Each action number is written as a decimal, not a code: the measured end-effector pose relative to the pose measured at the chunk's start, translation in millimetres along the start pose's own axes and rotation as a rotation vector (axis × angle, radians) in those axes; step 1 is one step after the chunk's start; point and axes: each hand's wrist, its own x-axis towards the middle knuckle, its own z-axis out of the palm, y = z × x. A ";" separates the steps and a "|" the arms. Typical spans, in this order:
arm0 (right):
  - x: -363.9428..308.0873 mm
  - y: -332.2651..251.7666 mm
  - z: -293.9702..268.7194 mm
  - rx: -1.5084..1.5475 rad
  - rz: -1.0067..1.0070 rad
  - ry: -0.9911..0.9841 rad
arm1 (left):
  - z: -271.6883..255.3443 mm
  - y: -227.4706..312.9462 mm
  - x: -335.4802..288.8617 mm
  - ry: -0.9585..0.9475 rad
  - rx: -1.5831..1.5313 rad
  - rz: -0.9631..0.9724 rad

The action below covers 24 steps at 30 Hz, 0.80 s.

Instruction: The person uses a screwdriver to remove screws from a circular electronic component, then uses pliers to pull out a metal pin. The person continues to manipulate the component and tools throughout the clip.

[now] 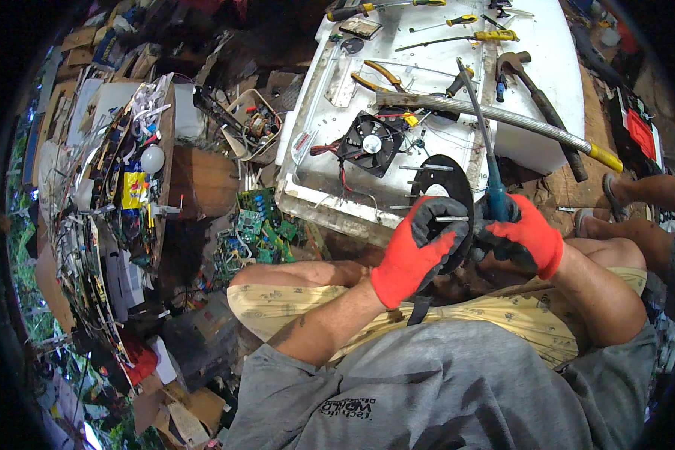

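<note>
My left hand (421,247), in a red and grey work glove, grips a black round plate (451,180) with several thin metal posts sticking out of it. The plate stands tilted on edge in front of my lap. Beside it, my right hand (526,234), gloved alike, is closed around the lower end of a screwdriver (496,189) with a teal handle. Its long shaft points away from me over the white work surface. The fingers of my right hand are close to the plate's right face; whether they touch it cannot be made out.
On the white panel (307,187) lie a black fan (371,144), yellow-handled pliers (382,75), a long metal bar (495,112) and several screwdrivers. A hammer (544,105) rests at the right. Green circuit boards (259,225) and scrap pile up left. Another person's legs (645,214) show at right.
</note>
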 end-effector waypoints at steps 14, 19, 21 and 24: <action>-8.0 -2.9 0.7 -0.041 0.007 -0.040 | 2.8 -3.4 -2.7 0.045 0.299 0.208; -8.6 -1.7 -1.3 0.081 0.031 -0.072 | 8.6 -0.6 -0.6 0.039 0.407 0.176; -7.0 5.2 -1.0 0.059 -0.023 -0.063 | 10.1 -1.3 -2.3 0.033 0.331 0.214; -10.8 1.6 2.3 0.068 -0.026 -0.102 | 6.8 -1.2 -1.0 0.031 0.273 0.247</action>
